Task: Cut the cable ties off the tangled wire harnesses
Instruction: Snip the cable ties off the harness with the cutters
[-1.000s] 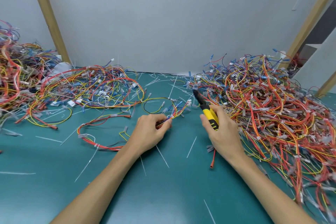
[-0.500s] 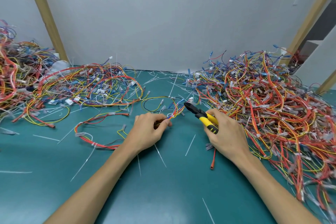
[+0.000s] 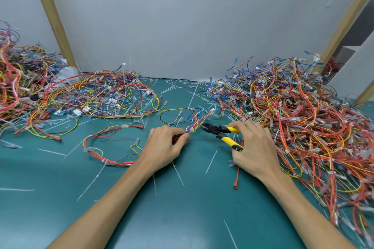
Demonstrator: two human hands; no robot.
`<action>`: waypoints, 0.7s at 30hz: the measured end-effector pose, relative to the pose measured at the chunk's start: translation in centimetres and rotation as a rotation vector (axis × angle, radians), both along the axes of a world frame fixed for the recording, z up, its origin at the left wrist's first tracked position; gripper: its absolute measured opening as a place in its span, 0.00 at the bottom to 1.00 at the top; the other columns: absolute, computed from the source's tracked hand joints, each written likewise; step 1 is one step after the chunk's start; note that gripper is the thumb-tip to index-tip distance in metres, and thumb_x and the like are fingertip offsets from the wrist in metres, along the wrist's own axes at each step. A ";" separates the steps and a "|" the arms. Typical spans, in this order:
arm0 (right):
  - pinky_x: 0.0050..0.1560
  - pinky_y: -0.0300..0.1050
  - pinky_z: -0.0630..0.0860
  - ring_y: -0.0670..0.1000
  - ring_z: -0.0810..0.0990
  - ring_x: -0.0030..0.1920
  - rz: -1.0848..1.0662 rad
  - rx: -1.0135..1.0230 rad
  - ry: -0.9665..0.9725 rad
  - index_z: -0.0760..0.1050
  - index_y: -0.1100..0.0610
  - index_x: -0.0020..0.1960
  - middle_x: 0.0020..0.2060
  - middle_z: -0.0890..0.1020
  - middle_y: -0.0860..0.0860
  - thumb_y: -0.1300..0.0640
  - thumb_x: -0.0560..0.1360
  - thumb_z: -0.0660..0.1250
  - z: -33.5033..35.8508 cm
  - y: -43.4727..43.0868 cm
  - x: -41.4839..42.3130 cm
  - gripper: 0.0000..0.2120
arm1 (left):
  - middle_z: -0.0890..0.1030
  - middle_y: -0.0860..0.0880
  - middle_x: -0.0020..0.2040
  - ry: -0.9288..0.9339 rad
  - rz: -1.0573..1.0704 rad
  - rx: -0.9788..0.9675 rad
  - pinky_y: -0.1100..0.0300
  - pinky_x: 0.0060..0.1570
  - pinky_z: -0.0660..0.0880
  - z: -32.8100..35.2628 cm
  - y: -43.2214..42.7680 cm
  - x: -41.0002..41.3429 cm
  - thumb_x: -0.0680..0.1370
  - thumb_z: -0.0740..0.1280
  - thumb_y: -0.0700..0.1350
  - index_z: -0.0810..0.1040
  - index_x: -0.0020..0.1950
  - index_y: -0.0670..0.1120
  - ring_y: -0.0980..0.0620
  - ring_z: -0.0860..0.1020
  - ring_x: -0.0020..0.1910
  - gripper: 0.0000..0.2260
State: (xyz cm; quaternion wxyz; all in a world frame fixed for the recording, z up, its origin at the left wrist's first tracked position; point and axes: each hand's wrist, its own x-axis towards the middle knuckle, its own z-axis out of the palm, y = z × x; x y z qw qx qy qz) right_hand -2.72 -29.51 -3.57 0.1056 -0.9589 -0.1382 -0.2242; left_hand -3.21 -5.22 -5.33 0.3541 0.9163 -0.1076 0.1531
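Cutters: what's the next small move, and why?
Probably ease the cutters leftward so the open jaws straddle the white tie on the bundle the left hand pinches: the tips sit just short of it, handles spread in the right hand.

- A plain grey wall (image 3: 182,16) stands behind the teal bench (image 3: 182,218).
- A left wooden post (image 3: 50,16) and a right wooden post (image 3: 348,14) slant up its sides.
- A dark gap (image 3: 359,26) and a white panel (image 3: 356,75) show far right.
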 end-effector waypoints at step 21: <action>0.48 0.51 0.69 0.56 0.73 0.50 0.014 -0.035 -0.043 0.75 0.49 0.58 0.49 0.77 0.49 0.56 0.63 0.71 -0.6 2.1 -0.5 0.23 | 0.70 0.52 0.26 -0.047 -0.011 0.096 0.54 0.44 0.67 -0.3 -0.1 -0.1 0.80 0.63 0.51 0.81 0.42 0.51 0.53 0.67 0.33 0.11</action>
